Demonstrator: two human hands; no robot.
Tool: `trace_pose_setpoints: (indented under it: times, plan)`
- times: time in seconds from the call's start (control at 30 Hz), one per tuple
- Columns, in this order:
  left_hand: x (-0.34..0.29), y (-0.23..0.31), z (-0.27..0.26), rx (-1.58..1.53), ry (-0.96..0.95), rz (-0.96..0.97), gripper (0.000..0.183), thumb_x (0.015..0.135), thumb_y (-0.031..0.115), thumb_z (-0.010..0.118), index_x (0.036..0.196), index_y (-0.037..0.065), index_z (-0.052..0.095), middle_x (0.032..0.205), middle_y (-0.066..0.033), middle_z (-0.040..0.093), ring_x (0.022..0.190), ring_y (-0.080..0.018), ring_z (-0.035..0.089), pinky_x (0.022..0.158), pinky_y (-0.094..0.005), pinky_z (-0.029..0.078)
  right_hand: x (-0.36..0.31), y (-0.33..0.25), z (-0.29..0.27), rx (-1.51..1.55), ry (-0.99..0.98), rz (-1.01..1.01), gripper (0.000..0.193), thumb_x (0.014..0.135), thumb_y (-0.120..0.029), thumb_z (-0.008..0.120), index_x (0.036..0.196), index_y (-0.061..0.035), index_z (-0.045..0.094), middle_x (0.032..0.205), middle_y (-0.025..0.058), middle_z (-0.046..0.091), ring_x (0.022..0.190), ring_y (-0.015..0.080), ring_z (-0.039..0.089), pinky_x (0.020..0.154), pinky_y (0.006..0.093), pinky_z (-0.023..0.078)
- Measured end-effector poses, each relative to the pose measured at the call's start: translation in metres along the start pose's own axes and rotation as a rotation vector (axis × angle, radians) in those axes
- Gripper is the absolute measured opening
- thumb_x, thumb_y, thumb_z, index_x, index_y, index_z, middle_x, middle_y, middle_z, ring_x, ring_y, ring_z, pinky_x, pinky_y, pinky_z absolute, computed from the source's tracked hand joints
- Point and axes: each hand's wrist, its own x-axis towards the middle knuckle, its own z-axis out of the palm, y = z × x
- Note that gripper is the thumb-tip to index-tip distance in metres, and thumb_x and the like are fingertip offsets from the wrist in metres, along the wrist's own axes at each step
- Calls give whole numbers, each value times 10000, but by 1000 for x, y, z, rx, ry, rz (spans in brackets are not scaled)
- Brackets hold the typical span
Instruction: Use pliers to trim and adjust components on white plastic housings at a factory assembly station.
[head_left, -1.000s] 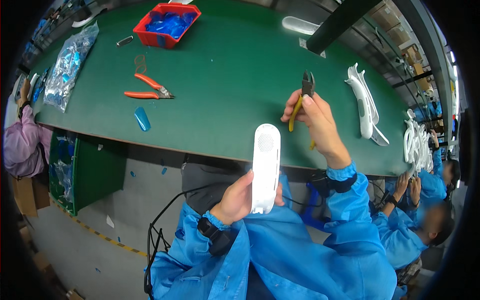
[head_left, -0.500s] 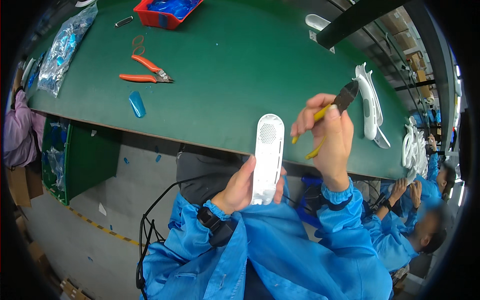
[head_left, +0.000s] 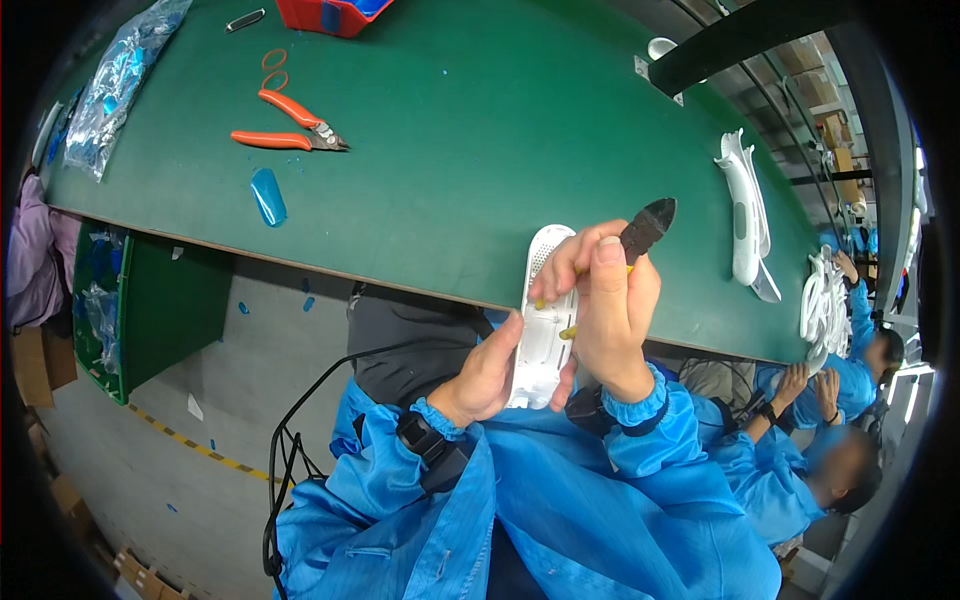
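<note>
A white, long, rounded plastic housing (head_left: 536,372) with small perforations near its far end is gripped in my left hand (head_left: 478,378), tilted upright at the table's near edge. My right hand (head_left: 612,315) is closed around yellow-handled pliers (head_left: 649,228). Their dark head points away to the upper right, and the yellow handle ends lie over the housing's face. Whether those ends touch it I cannot tell. My right fingers cover part of the perforated end.
On the green table (head_left: 430,190) lie orange-handled cutters (head_left: 290,128), blue film (head_left: 268,197), a plastic bag (head_left: 118,95) and a red bin (head_left: 330,16). White plastic parts (head_left: 743,215) sit at right, below a black post (head_left: 740,45). Co-workers (head_left: 770,470) sit at right; a green box (head_left: 160,310) stands left.
My right hand has moved left and down with the pliers, bringing their handles over the white housing. My left hand still holds the housing. The view has shifted slightly.
</note>
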Motion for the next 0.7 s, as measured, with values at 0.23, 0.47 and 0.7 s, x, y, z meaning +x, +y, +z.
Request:
trace_pose_setpoints:
  times: [0.23,0.47,0.7]
  plan:
    - [0,-3,-2,-26,-3,4,707,1010,618,228,1212,2,511,925,-122,632,738,-221,657,660,-326,531,-1,5,5,-90,-23,-74,281,1052,-270,409,900,-34,411,706,86,471,624,177,490,603,366,504]
    - [-1,-3,-4,48,25,-3,736,987,650,252,1323,18,423,914,-155,636,716,-258,662,619,-345,542,-2,4,0,96,30,-85,267,1044,-226,427,889,-9,442,698,101,507,628,165,507,602,342,499]
    - [0,-4,-5,42,13,19,726,992,641,245,1325,21,421,923,-158,634,711,-262,662,619,-338,542,-6,7,-1,105,50,-59,269,1043,-230,429,894,-7,447,698,101,506,625,167,506,602,348,502]
